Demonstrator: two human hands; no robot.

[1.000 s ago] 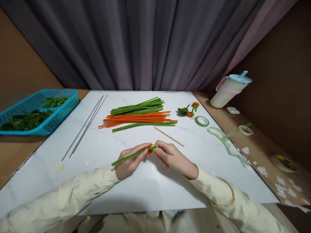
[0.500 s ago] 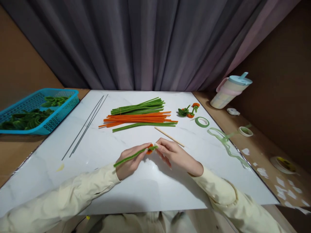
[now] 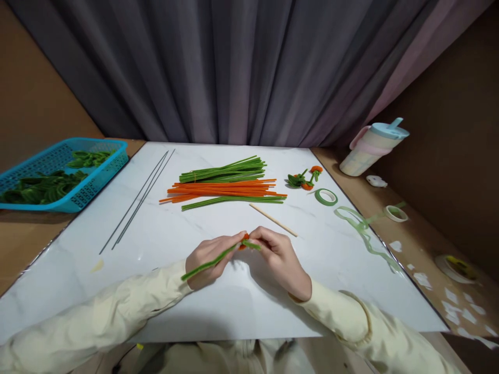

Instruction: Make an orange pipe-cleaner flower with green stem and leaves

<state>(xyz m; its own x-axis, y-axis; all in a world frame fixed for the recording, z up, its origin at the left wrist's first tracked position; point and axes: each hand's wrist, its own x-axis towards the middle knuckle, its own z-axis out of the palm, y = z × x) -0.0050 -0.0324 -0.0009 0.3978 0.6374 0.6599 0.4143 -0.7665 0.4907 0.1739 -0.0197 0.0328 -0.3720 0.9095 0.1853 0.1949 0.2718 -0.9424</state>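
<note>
My left hand [image 3: 206, 250] pinches a small fuzzy orange flower head [image 3: 246, 237] with a long fuzzy green stem [image 3: 208, 265] slanting across that hand, and my right hand [image 3: 279, 255] pinches the head's other side, above a glossy white marble-patterned tabletop [image 3: 167, 234].

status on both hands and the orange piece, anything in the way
Left hand holds orange piece and green stem. Right hand at its short end, grip unclear. Stick lies beyond, not between hands.

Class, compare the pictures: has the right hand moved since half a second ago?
Yes, slightly: the right hand has shifted, its wrist now further left and lower in the view, judged against the wooden stick.
</note>
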